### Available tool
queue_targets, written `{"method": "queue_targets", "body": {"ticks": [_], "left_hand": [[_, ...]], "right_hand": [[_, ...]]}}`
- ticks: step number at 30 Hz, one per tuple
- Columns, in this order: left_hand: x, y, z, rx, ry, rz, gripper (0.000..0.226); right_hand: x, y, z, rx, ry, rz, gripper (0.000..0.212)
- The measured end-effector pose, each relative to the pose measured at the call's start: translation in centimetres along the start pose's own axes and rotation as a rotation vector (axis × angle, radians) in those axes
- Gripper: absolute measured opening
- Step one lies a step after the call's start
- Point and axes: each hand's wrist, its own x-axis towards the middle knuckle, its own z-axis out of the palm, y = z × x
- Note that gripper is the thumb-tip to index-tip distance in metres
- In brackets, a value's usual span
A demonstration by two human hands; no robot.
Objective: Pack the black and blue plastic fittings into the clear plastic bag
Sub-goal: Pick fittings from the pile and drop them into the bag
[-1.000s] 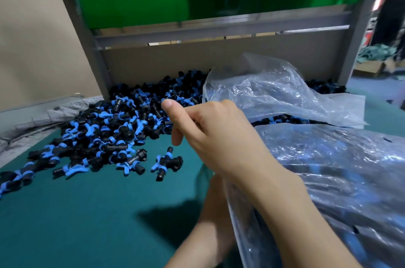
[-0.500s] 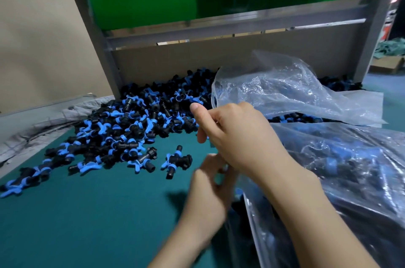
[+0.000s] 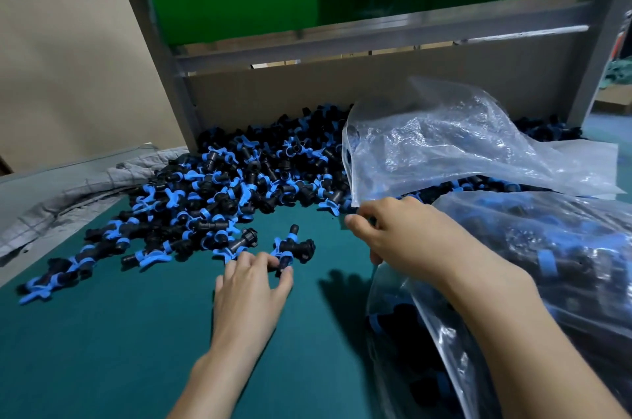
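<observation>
Reaching across the bench, your left hand pinched a lone fitting by its near stem, fingers curled on it, just beside the pile. Your right hand gripped the bag by its rim, at the pile's right edge. That hold on the stem looked shallow, so the fitting could have slipped in transit. A slack rim could have folded shut and turned the fitting away.
</observation>
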Motion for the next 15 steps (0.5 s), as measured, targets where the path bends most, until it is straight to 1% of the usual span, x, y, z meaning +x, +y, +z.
{"method": "queue_targets", "body": {"ticks": [1,2,5,7,11,15], "left_hand": [[0.0,-0.1,0.1,-0.017,0.016,0.018,0.025],[-0.1,0.1,-0.1,-0.09,0.03,0.025,0.022],[-0.2,0.7,-0.8,-0.51,0.079,-0.019,0.01],[-0.4,1.4,-1.4,-0.7,0.097,-0.021,0.008],[-0.9,2.7,-2.3,-0.885,0.125,0.012,0.013],[-1.3,3.4,-2.8,-0.94,0.104,0.024,0.011]], "right_hand": [[0.1,0.1,0.1,-0.008,-0.007,0.001,0.042],[0.1,0.2,0.1,-0.011,-0.01,0.004,0.04],[0.0,0.3,0.1,-0.024,-0.014,0.016,0.03],[0.1,0.4,0.1,-0.024,-0.032,0.011,0.029],[0.3,0.5,0.2,-0.007,-0.087,-0.014,0.039],[0.3,0.4,0.1,-0.011,-0.06,-0.045,0.035]]}}
